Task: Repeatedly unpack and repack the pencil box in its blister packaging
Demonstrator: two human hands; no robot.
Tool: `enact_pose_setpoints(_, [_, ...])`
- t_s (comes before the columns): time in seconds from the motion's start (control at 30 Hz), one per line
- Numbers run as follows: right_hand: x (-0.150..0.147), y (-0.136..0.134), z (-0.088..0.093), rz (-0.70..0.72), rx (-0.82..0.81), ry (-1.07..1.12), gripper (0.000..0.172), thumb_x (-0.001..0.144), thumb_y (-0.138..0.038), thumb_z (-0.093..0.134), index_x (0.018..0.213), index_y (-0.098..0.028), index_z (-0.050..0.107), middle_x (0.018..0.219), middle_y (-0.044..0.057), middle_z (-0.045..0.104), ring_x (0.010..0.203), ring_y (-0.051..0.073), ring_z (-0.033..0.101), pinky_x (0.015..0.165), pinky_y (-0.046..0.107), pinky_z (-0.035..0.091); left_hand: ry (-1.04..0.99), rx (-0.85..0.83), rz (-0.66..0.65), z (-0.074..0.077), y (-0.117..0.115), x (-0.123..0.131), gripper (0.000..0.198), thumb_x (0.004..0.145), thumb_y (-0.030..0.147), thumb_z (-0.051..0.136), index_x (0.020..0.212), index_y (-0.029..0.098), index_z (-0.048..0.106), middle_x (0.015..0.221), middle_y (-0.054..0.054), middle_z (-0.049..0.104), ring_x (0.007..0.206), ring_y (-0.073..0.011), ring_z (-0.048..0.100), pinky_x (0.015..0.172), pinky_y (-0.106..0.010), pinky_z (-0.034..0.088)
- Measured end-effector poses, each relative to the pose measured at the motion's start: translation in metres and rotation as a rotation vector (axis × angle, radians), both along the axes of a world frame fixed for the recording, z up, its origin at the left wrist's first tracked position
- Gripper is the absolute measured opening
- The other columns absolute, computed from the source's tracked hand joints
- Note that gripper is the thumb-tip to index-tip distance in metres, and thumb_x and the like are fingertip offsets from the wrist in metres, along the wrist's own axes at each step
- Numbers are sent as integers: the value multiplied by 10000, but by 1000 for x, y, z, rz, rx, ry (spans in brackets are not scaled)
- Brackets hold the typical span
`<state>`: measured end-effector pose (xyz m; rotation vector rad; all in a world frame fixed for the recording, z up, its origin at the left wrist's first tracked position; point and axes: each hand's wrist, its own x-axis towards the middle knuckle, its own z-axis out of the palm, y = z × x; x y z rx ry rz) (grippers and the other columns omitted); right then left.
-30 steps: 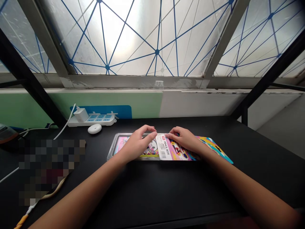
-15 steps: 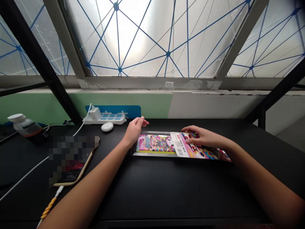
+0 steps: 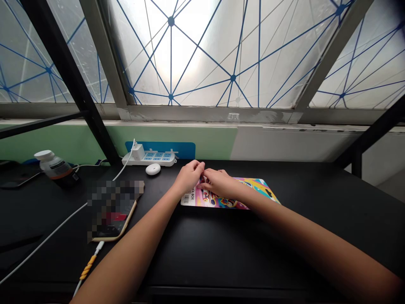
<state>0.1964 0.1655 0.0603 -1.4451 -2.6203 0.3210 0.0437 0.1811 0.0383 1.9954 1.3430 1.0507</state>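
Observation:
A colourful printed card [image 3: 218,202] with a white "pencil box" label and barcode lies flat on the black table, covering the tray of the pencil box. My left hand [image 3: 189,176] is closed at the far left corner of the pencil box, its fingertips bunched together. Right beside it, my right hand [image 3: 218,181] rests over the card's left part, thumb on top and fingers curled at the far edge. The two hands' fingertips meet or nearly meet. The tray and the printed case inside it are hidden under the card and hands.
Left of my arm lies a phone [image 3: 117,215], its screen blurred, with a charging cable [image 3: 87,266]. Behind it are a white earbud case [image 3: 153,169], a power strip [image 3: 158,158] and a white-capped bottle [image 3: 57,166]. Black frame bars [image 3: 98,135] slant at both sides.
My right hand has moved left with the card, which now covers the tray and the case that showed before. My left hand stays at the left end. The view has shifted slightly.

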Motion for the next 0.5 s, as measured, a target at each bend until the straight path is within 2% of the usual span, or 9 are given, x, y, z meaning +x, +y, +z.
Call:
enact_pose_setpoints(0.07, [3,-4,-2,1,55,5,396,972,-511,482,1165,-207,645,1223,148,670,1169,320,591,1069,565,320,123,27,-22,1,-5,-2,359,981,477,417,805,225,602,820,-43,717,780,-223,667,692,-316,464])
enact_pose_setpoints(0.13, [26,-7,-5,-10,80,10,455,956,-557,484,1222,-216,628,1283,146,650,1209,330,574,1105,585,267,247,66,-28,2,-10,-1,295,966,441,474,806,231,606,817,-41,705,793,-238,657,701,-326,441])
enact_pose_setpoints(0.2, [62,-7,-6,-61,57,21,553,915,-632,503,1281,-231,608,1320,136,646,1208,341,585,1081,552,330,345,96,-26,2,-13,2,239,948,413,525,823,230,613,826,-46,697,813,-251,651,710,-330,429])
enact_pose_setpoints(0.3, [118,-6,-5,-184,-78,86,568,867,-686,531,1182,-229,651,1211,109,704,1062,306,663,880,409,506,448,136,-28,3,-13,6,212,936,413,578,852,221,615,861,-54,685,840,-253,637,702,-323,421])
enact_pose_setpoints(0.37, [142,-6,-2,-253,-124,128,518,831,-700,570,1041,-236,663,1021,69,748,876,266,698,703,340,526,543,275,-4,6,-13,8,253,949,449,580,883,207,607,906,-65,672,863,-251,619,709,-326,418])
enact_pose_setpoints(0.43, [152,-9,4,-311,8,156,498,762,-705,650,941,-240,636,864,38,738,736,239,677,608,316,488,641,493,50,10,-14,10,313,974,489,543,909,187,593,923,-77,656,871,-250,598,725,-338,413])
enact_pose_setpoints(0.5, [150,-15,10,-327,247,147,481,712,-683,715,878,-244,610,790,23,713,686,227,648,589,312,451,693,682,94,15,-16,11,344,990,502,508,908,175,579,906,-82,643,857,-250,584,725,-346,401])
